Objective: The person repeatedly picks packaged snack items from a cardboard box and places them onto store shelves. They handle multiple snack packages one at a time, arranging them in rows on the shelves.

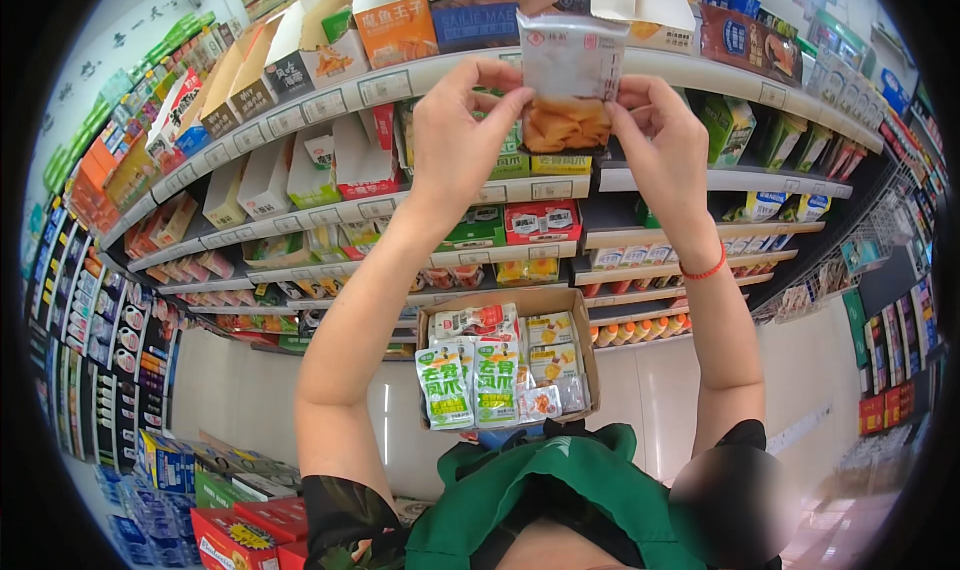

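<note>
A clear and white snack packet with brown food in its lower part (568, 123) is held up before the upper shelf. My left hand (472, 131) pinches its left edge and my right hand (656, 138) pinches its right edge. Behind and above the packet, an opened carton (476, 24) on the top shelf holds similar pale packets. Below my hands, close to my body, is an open cardboard box (589, 345) of mixed snacks, with green and white packets (495, 382) at its left and yellow and white packets (555, 361) at its right.
Display cartons (394, 33) line the curved top shelf, whose edge (322, 108) carries price tags. Lower shelves hold more packets and bottles (637, 331). Red cartons (251, 529) and water bottles (150, 510) are stacked at the lower left. Wire racks (862, 247) stand at the right.
</note>
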Demonstrator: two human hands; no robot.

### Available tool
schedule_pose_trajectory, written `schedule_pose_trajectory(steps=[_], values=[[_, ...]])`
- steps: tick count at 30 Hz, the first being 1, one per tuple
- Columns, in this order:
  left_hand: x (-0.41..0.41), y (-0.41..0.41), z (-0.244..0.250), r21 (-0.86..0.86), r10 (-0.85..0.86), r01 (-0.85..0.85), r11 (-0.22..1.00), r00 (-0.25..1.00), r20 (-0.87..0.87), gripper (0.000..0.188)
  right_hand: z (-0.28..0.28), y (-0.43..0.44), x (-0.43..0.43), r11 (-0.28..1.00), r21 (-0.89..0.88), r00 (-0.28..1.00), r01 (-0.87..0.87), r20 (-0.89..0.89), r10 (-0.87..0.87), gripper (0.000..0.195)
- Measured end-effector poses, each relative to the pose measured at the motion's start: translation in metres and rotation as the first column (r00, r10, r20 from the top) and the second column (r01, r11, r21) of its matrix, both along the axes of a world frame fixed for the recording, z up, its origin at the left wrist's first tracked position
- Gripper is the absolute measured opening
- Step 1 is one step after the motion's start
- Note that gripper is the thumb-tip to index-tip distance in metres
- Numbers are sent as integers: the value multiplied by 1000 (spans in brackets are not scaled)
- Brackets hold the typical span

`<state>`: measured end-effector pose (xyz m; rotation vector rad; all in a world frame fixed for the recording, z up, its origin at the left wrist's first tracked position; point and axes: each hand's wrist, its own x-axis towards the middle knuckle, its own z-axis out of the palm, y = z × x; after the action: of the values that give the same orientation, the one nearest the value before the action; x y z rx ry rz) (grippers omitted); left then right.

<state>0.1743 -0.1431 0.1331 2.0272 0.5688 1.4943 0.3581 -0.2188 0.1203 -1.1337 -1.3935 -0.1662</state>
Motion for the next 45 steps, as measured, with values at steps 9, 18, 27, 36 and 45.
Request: schedule_pose_trajectory(steps=[9,18,27,36,45], values=[[9,13,55,105,26,-25,994,1000,-8,18,52,20,12,990,129,991,59,110,-73,19],[26,35,105,218,46,-63,974,995,84,17,102,47,23,934,339,965,118,181,-187,17],[37,71,117,189,40,-65,980,991,132,18,121,74,25,877,452,944,163,187,-272,15],[34,94,119,144,130,-132,981,991,19,21,115,111,32,913,359,926,193,242,-291,13],[37,111,116,63,145,-139,988,982,-117,18,108,123,40,954,190,921,231,274,-278,14]])
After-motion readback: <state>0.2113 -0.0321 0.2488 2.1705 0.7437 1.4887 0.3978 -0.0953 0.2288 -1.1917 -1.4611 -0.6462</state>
